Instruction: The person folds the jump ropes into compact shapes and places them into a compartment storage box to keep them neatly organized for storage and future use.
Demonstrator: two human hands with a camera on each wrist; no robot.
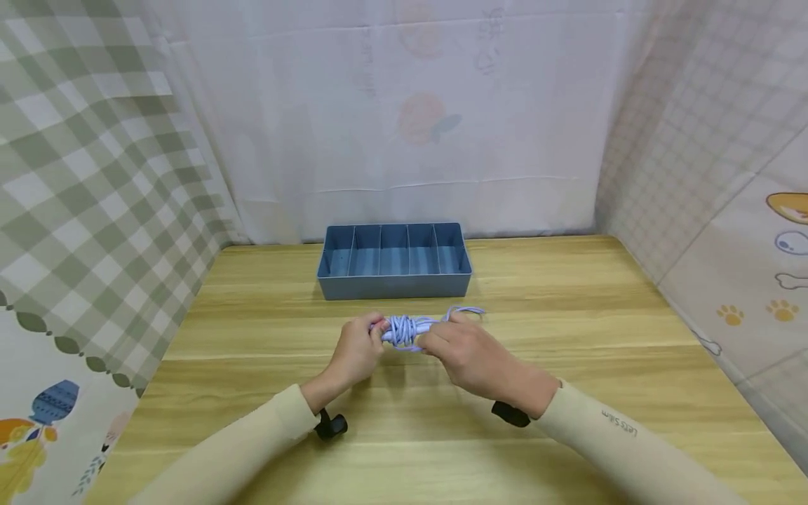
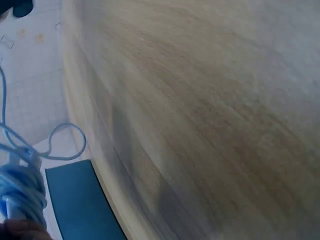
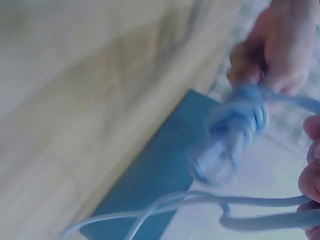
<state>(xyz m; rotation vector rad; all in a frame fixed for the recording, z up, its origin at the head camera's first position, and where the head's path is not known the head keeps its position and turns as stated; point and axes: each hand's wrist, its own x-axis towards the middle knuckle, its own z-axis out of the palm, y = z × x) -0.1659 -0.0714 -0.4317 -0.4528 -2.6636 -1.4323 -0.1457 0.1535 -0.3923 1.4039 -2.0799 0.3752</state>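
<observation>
A pale blue-lavender cord (image 1: 401, 330) is wound in several tight turns round a pale, stick-like core. My left hand (image 1: 356, 351) grips the left end of this bundle. To its right, my right hand (image 1: 470, 354) holds loose strands of the cord between its fingers, close to the wound part. A slack loop (image 1: 468, 308) sticks out beyond the right hand. In the left wrist view, the wound bundle (image 2: 22, 190) sits at the lower left with a fingertip on it. The right wrist view shows the bundle (image 3: 237, 120) blurred, with strands running to the right hand's fingers (image 3: 312, 175).
Behind the hands, a blue-grey tray (image 1: 394, 286) with several narrow compartments stands on the wooden table (image 1: 555, 294) near its back edge. White cloth (image 1: 404, 140) hangs behind it. Checked cloth (image 1: 95, 140) is on the left side, patterned cloth (image 1: 701, 182) on the right.
</observation>
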